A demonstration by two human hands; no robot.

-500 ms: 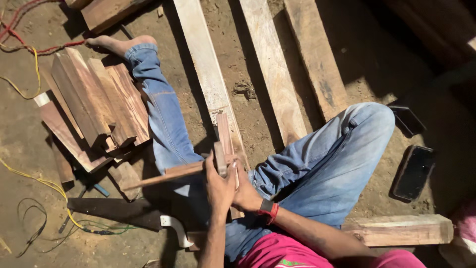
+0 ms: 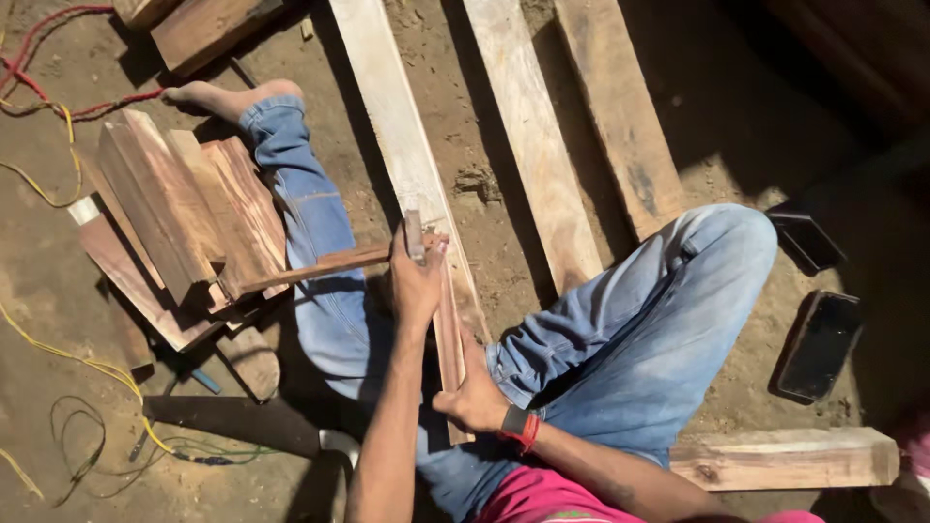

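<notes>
I sit on bare earth with my legs in blue jeans (image 2: 639, 329) stretched out. A long narrow reddish wood strip (image 2: 448, 329) stands over my lap, running away from me. A second strip (image 2: 320, 263) crosses it at its far end and reaches left toward a pile of wood. My left hand (image 2: 417, 281) is closed around the place where the two strips meet, beside a small pale end piece (image 2: 414, 232). My right hand (image 2: 475, 397), with a dark watch and a red band on the wrist, grips the near end of the long strip.
A pile of reddish moulded wood pieces (image 2: 184, 213) lies left of my bare-footed leg. Three pale planks (image 2: 533, 145) lie ahead, and a short beam (image 2: 785, 455) lies at lower right. Two dark phones (image 2: 819, 344) rest on the dirt. Yellow and red wires (image 2: 58, 184) trail at left.
My hands were together on the strip near my lap. Now the left hand has slid up to the crossing of the strips and the right hand holds the near end.
</notes>
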